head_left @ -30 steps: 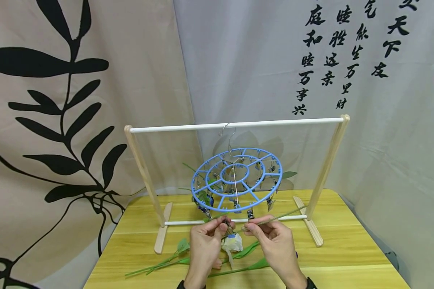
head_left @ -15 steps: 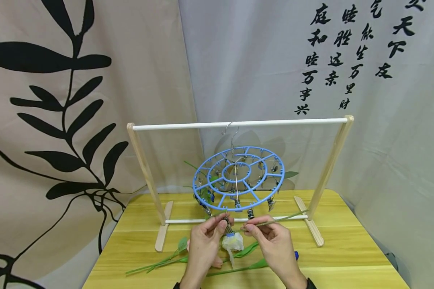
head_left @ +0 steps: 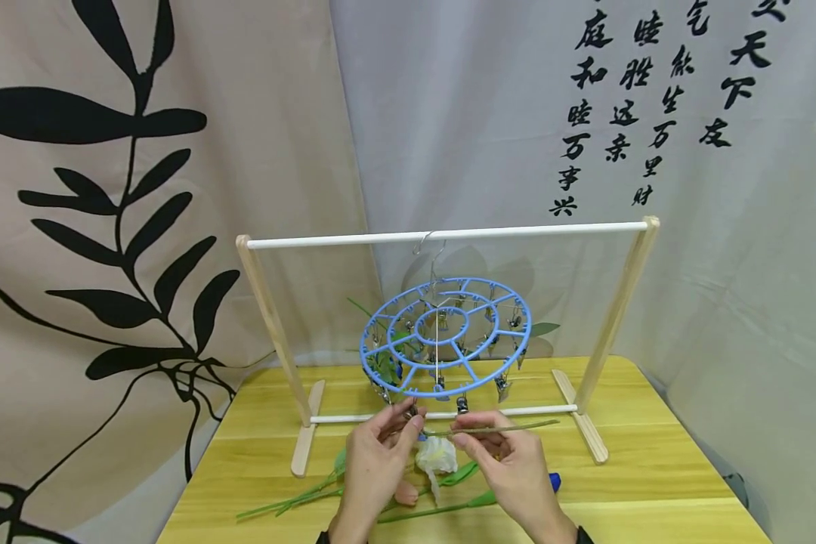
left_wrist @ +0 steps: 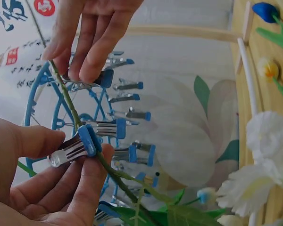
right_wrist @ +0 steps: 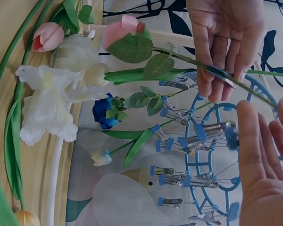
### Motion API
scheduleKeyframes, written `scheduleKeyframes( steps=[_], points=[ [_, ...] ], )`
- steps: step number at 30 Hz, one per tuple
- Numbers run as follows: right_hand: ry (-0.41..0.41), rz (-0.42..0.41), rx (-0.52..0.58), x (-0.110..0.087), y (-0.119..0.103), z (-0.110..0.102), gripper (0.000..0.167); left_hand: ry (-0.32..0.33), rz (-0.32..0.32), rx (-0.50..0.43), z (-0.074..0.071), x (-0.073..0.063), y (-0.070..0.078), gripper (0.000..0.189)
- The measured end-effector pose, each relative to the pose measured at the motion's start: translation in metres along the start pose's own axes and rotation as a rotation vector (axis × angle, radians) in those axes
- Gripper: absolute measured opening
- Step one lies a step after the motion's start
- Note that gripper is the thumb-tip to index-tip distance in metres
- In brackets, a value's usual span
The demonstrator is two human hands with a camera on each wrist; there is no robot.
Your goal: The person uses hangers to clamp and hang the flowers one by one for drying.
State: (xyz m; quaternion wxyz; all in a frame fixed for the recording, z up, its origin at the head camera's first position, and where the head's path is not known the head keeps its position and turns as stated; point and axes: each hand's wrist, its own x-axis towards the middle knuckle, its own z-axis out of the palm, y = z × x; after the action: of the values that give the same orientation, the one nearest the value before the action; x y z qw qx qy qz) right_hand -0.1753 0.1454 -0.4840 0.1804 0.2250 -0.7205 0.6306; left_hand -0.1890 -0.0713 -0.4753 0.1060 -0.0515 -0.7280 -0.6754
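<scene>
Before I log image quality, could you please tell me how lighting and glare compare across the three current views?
Head: the brightest view, with soft shading in the folds of the curtain; left wrist: noticeably dimmer, with pale glints on the metal clip in the left hand; right wrist: similarly dim, though the white flower stands out pale.

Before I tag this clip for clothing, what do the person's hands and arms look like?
The left hand and right hand are bare, with no gloves, rings or cables showing. At the head view's bottom edge, the left cuff and right cuff show as very dark slivers. Too little of them is visible to tell any pattern.
</scene>
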Motion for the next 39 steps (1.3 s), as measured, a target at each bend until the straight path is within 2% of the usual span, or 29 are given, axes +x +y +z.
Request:
scheduleKeyframes(
  steps=[9, 16, 25, 33, 36, 39],
  points=[
    [-0.085, -0.061, -0.046, -0.005, 0.012, -0.006, 0.022, 0.036, 0.037, 0.02, -0.014, 0.007, -0.003, 0.031],
    [-0.155, -0.035, -0.188, -0.009, 0.026, -0.018, 0.016, 0.033, -0.002, 0.031, -0.025, 0.018, -0.004, 0.03],
    [-0.386, 0.043, -0.34, -0.016, 0.056, -0.025, 0.006, 0.029, 0.011, 0.025, -0.037, 0.032, -0.011, 0.035],
    [-0.614, 0.039, -0.603, -0.029, 0.09, -0.017, 0.008, 0.041, -0.002, 0.045, -0.046, 0.039, -0.016, 0.034],
    [-0.675, 0.063, -0.636, -0.032, 0.099, -0.014, 0.008, 0.053, -0.008, 0.071, -0.049, 0.042, -0.017, 0.033],
    [-0.697, 0.073, -0.631, -0.034, 0.105, -0.011, 0.011, 0.067, -0.009, 0.097, -0.051, 0.044, -0.018, 0.032]
  ],
)
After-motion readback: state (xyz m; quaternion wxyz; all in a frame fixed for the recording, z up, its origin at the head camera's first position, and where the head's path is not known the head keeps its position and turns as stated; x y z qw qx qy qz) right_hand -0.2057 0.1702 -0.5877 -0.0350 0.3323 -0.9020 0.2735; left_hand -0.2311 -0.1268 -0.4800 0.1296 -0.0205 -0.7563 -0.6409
